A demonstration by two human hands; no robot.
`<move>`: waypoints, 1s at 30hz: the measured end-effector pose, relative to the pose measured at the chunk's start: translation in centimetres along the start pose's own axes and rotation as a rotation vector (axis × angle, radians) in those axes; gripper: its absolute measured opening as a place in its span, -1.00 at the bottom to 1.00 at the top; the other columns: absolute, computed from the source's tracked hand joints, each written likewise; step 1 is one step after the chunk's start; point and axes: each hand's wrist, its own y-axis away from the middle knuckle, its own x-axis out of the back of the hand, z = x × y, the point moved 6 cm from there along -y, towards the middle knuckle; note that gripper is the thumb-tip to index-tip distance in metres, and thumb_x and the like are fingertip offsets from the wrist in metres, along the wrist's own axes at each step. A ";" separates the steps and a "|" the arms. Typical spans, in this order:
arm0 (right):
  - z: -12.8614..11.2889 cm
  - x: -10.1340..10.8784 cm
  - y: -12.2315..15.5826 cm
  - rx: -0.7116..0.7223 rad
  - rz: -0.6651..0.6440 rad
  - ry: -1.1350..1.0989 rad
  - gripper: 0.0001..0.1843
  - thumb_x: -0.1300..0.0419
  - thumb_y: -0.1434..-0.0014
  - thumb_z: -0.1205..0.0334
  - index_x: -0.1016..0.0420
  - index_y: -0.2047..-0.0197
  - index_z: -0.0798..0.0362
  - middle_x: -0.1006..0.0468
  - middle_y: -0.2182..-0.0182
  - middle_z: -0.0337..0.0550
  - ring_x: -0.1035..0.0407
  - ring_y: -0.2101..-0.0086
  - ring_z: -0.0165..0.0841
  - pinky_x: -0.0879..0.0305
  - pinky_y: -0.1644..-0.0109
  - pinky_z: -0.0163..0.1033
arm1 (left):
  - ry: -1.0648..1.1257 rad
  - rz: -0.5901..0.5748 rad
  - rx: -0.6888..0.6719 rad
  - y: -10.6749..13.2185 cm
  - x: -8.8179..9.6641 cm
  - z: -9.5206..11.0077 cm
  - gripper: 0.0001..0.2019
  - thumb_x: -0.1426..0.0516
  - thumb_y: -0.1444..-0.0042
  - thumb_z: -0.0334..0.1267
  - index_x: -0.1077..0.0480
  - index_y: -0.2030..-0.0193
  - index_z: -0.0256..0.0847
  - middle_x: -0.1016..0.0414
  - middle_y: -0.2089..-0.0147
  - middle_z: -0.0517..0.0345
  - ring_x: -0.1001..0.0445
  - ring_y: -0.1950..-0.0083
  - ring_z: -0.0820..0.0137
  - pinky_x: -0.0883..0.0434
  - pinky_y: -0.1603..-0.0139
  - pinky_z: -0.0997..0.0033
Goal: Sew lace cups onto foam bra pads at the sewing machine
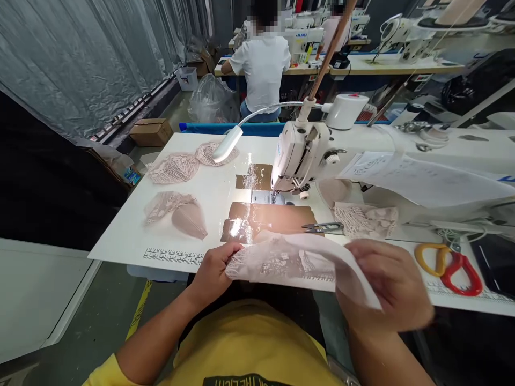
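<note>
A pale pink lace fabric piece (281, 257) stretches between my two hands over the front edge of the sewing table. My left hand (215, 271) pinches its lace end, thumb on top. At the other end my right hand (390, 284), a little blurred, is closed on the smooth folded part. Just beyond the fabric lie thread snips (323, 228), partly on a brown taped patch (273, 217). The sewing machine head (298, 155) stands behind them, its needle area lit. To the left rest a lace-and-smooth cup piece (189, 217) and more lace cups (175, 168).
Scissors with yellow and red handles (450, 268) lie at the right, beside a dark phone-like slab (494, 262). A lace piece (366, 220) sits under the machine arm. A lamp (228, 143) hangs over the table. A person in a white shirt (263, 69) sits ahead.
</note>
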 end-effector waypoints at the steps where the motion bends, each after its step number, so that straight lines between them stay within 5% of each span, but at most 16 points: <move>1: 0.2 -0.8 0.1 -0.046 0.007 -0.016 -0.81 -0.28 0.02 0.37 -0.33 0.41 -0.05 -0.48 0.33 -0.18 -0.38 0.28 -0.28 -0.29 0.23 -0.19 | 0.038 -0.084 0.011 0.3 -0.2 0.3 -0.76 -0.04 -0.21 -0.21 -0.47 0.25 -0.29 -0.44 0.37 0.11 -0.36 0.34 0.42 -0.31 0.30 0.47; 5: 0.5 -8.7 3.1 -0.530 -0.691 -0.556 -0.85 -0.24 -0.09 0.26 -0.33 0.44 0.02 -0.48 0.41 -0.22 -0.36 0.40 -0.36 -0.30 0.36 -0.28 | 0.253 -0.473 -0.075 1.7 -2.0 3.2 -0.58 -0.03 -0.23 -0.06 -0.38 -0.13 -0.24 -0.46 0.14 -0.03 -0.43 0.26 0.36 -0.38 0.29 0.45; 8: -0.7 -11.2 5.5 -0.767 -0.933 -0.920 -0.77 -0.28 -0.07 0.13 -0.36 0.45 0.06 -0.43 0.50 -0.27 -0.32 0.46 -0.40 -0.29 0.39 -0.29 | 0.102 -0.351 -0.192 0.8 -1.5 4.2 -0.38 -0.22 -0.09 -0.13 -0.20 -0.30 -0.07 -0.31 -0.18 -0.08 -0.37 -0.08 0.18 -0.39 -0.03 0.29; 11: -1.7 -11.7 6.3 -0.804 -1.058 -1.108 -0.73 -0.27 -0.09 0.05 -0.40 0.47 0.06 -0.44 0.47 -0.23 -0.33 0.42 -0.37 -0.32 0.33 -0.25 | 0.132 -0.394 -0.067 -0.4 -2.0 2.8 -0.25 -0.29 0.01 -0.12 -0.15 -0.33 -0.06 -0.19 -0.29 -0.09 -0.24 -0.23 0.07 -0.32 -0.15 0.16; 15: -0.3 -11.0 5.4 -0.813 -0.892 -0.998 -0.77 -0.33 -0.04 0.11 -0.42 0.40 0.05 -0.43 0.47 -0.26 -0.33 0.43 -0.39 -0.31 0.34 -0.29 | 0.458 -0.634 0.259 -0.6 -3.3 0.6 -0.45 -0.25 -0.03 -0.08 -0.34 -0.14 -0.26 -0.45 0.09 -0.03 -0.44 0.14 0.27 -0.41 0.16 0.35; 18: 1.7 -10.3 4.8 -0.849 -0.667 -0.834 -0.66 -0.29 -0.10 0.13 -0.37 0.07 -0.01 -0.44 0.48 -0.30 -0.30 0.49 -0.43 -0.25 0.42 -0.35 | 0.427 -0.576 0.300 -1.1 -2.7 0.0 -0.71 -0.17 -0.14 -0.10 -0.44 0.23 -0.37 -0.36 0.39 0.12 -0.33 0.38 0.45 -0.30 0.34 0.49; 21: 2.7 -10.2 4.0 -0.768 -0.592 -0.736 -0.45 -0.22 -0.16 0.07 -0.21 -0.19 -0.07 -0.51 0.32 -0.18 -0.36 0.40 -0.39 -0.30 0.33 -0.30 | 0.354 -0.462 0.250 -1.7 -2.0 -0.1 -0.65 -0.10 -0.20 -0.05 -0.36 0.40 -0.35 -0.28 0.45 0.16 -0.24 0.42 0.49 -0.21 0.40 0.51; 23: 2.7 -10.4 3.3 -0.651 -0.649 -0.698 -0.66 -0.14 -0.21 0.00 -0.42 0.01 -0.03 -0.51 0.27 -0.13 -0.38 0.33 -0.34 -0.31 0.24 -0.25 | 0.321 -0.425 0.225 -2.1 -1.9 -0.1 -0.58 -0.04 -0.24 0.00 -0.27 0.49 -0.32 -0.19 0.50 0.20 -0.17 0.47 0.53 -0.14 0.46 0.52; 26: 2.4 -10.7 2.5 -0.570 -0.758 -0.750 -0.55 0.05 -0.30 -0.09 -0.48 0.33 0.04 -0.51 0.31 -0.10 -0.37 0.27 -0.27 -0.30 0.16 -0.18 | 0.276 -0.368 0.174 -2.6 -1.7 0.1 -0.52 0.02 -0.27 0.03 -0.15 0.56 -0.28 -0.11 0.53 0.23 -0.09 0.50 0.55 -0.08 0.49 0.51; 30: 2.1 -11.0 2.5 -0.619 -0.809 -0.780 -0.68 -0.17 -0.17 -0.04 -0.45 0.40 0.05 -0.46 0.42 -0.18 -0.31 0.37 -0.33 -0.27 0.27 -0.24 | 0.292 -0.343 0.195 -3.1 -1.6 0.0 -0.49 -0.02 -0.23 0.09 -0.16 0.59 -0.28 -0.10 0.57 0.25 -0.05 0.52 0.56 -0.06 0.51 0.51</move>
